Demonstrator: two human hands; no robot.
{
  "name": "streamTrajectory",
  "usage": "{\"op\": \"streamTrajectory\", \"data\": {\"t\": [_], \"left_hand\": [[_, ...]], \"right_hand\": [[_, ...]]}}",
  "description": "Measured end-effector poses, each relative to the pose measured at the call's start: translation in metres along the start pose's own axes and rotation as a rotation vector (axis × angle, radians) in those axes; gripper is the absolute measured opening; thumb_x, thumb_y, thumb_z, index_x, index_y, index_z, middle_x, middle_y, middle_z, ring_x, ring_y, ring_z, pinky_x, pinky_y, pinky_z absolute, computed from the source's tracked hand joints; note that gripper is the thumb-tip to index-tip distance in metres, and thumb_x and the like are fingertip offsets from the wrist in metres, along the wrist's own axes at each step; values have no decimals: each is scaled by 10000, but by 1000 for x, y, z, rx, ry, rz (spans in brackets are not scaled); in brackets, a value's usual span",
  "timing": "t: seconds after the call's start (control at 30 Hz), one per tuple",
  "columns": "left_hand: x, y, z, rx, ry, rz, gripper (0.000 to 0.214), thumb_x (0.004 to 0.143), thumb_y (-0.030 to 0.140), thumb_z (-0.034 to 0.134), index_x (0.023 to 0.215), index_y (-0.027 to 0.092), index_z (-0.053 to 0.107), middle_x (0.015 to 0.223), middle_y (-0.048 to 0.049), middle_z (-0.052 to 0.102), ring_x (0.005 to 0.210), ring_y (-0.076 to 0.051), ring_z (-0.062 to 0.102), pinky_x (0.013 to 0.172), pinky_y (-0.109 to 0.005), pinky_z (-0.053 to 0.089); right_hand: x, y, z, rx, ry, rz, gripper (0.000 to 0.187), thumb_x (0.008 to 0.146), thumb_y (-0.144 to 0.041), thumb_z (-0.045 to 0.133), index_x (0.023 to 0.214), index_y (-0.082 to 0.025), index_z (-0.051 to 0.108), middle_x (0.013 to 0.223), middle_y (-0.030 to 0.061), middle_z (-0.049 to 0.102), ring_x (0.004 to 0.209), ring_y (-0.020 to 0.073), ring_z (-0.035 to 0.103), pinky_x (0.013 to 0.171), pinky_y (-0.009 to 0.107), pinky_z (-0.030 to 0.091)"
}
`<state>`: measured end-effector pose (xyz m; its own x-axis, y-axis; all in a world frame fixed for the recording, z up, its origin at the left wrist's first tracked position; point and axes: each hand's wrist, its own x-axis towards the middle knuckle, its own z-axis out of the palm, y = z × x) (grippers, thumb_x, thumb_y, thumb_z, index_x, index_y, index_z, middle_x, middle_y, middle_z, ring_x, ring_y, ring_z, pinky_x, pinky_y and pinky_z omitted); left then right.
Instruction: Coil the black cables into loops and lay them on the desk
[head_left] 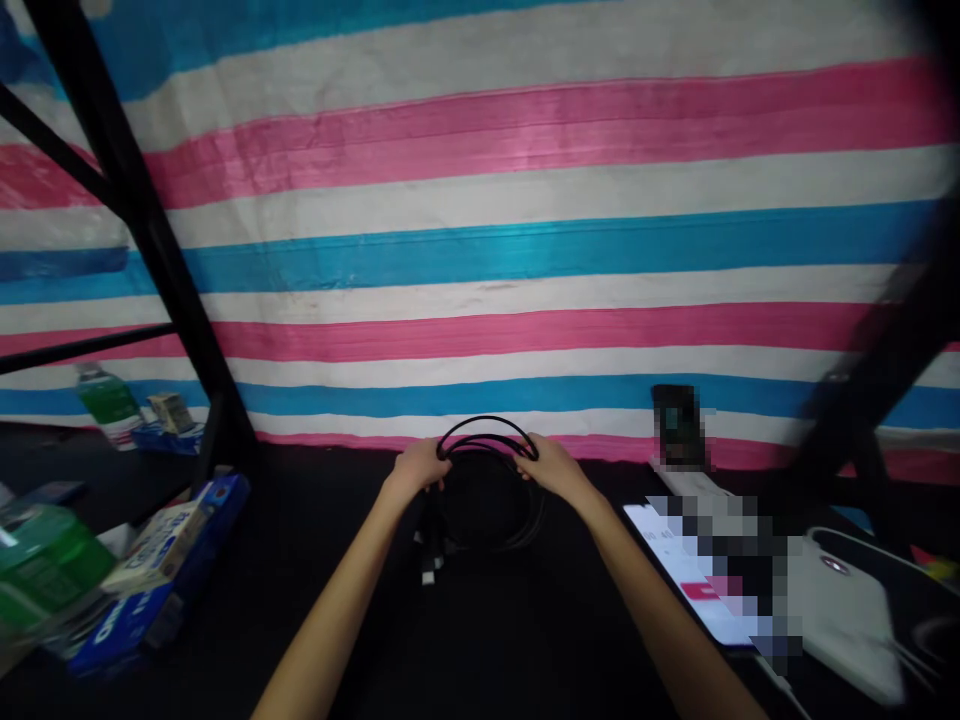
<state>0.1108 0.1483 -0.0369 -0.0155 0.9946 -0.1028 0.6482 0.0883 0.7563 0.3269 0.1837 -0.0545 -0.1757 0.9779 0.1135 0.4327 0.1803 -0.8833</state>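
A black cable (491,420) is wound in several loose loops at the middle of the dark table. My left hand (421,466) is closed on the left side of the loops, thumb and fingers pressed together. On the opposite side my right hand (552,466) pinches the same coil. The upper loops arch between both hands, while the lower ones hang or lie over the black surface; which of the two I cannot tell. Below my left hand dangle the cable's connector ends, one with a pale metal plug (427,577).
On the right lie a lit phone (694,580), a white power bank or similar white device (847,610) and cords. Blue boxes (135,625) and a green-labelled bottle (49,565) stand left. Black frame posts (142,210) flank the table; a striped sheet (525,240) hangs behind.
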Motion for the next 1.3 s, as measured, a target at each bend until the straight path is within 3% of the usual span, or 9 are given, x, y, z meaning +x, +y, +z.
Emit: {"op": "streamTrajectory", "data": {"t": [0.13, 0.3, 0.43, 0.63, 0.8, 0.9, 1.03, 1.17, 1.3], "left_hand": [[-9, 14, -5, -20, 112, 148, 207, 773, 272, 606, 935, 147, 576, 641, 13, 579, 562, -118, 551, 583, -264, 449], [-36, 33, -19, -104, -137, 268, 283, 762, 379, 557, 936, 166, 623, 443, 27, 507, 346, -145, 508, 367, -228, 355], [-59, 47, -33, -143, -202, 309, 280, 757, 387, 541, 860, 166, 678, 389, 32, 454, 297, -117, 454, 319, -197, 334], [-90, 56, -66, -223, 65, 398, 166, 719, 292, 573, 688, 166, 676, 359, 46, 401, 279, -58, 333, 293, -163, 195], [-89, 50, -79, -410, 377, 376, 228, 678, 378, 599, 725, 164, 662, 338, 74, 298, 272, -45, 229, 289, -166, 118], [-80, 50, -69, -529, 411, 330, 269, 637, 414, 632, 721, 160, 663, 327, 71, 290, 269, -36, 196, 292, -166, 97], [-79, 56, -54, -673, 374, 350, 230, 641, 393, 627, 671, 164, 635, 303, 65, 280, 260, -30, 200, 306, -163, 121], [-89, 64, -47, -697, 374, 398, 227, 685, 392, 624, 624, 176, 590, 320, 61, 300, 274, -35, 231, 315, -176, 132], [-104, 71, -37, -622, 404, 448, 304, 774, 413, 580, 573, 190, 530, 320, 59, 323, 286, -57, 273, 333, -212, 184]], "right_hand": [[-10, -22, 4, 2, -39, -125, 207, 717, -277, 644, 897, -191, 593, 579, -28, 586, 406, 123, 527, 432, 238, 395], [-27, -55, 7, 72, -187, -404, 140, 760, -222, 584, 833, -218, 704, 790, 51, 677, 793, 214, 617, 672, 308, 455], [-45, -75, 2, 199, -284, -420, 159, 765, -184, 594, 827, -242, 728, 699, 36, 654, 762, 204, 598, 602, 274, 436], [-68, -95, -11, 232, -299, -328, 176, 811, -335, 601, 830, -181, 683, 474, -42, 510, 401, 85, 454, 406, 196, 364], [-72, -92, -11, 210, -375, -268, 232, 864, -353, 513, 826, -167, 647, 618, 18, 617, 608, 132, 614, 529, 214, 473], [-68, -84, -3, 218, -306, -226, 203, 870, -327, 491, 822, -180, 622, 581, 13, 614, 567, 135, 599, 510, 225, 464], [-67, -79, 8, 217, -62, -201, 203, 892, -310, 454, 856, -188, 612, 509, 5, 614, 524, 127, 590, 516, 218, 415], [-74, -89, 7, 391, -32, -213, 309, 911, -405, 396, 860, -185, 606, 479, -19, 575, 474, 115, 587, 526, 227, 436], [-84, -105, 0, 612, 63, -218, 302, 868, -403, 455, 775, -162, 611, 459, -55, 505, 366, 77, 508, 422, 197, 388]]}}
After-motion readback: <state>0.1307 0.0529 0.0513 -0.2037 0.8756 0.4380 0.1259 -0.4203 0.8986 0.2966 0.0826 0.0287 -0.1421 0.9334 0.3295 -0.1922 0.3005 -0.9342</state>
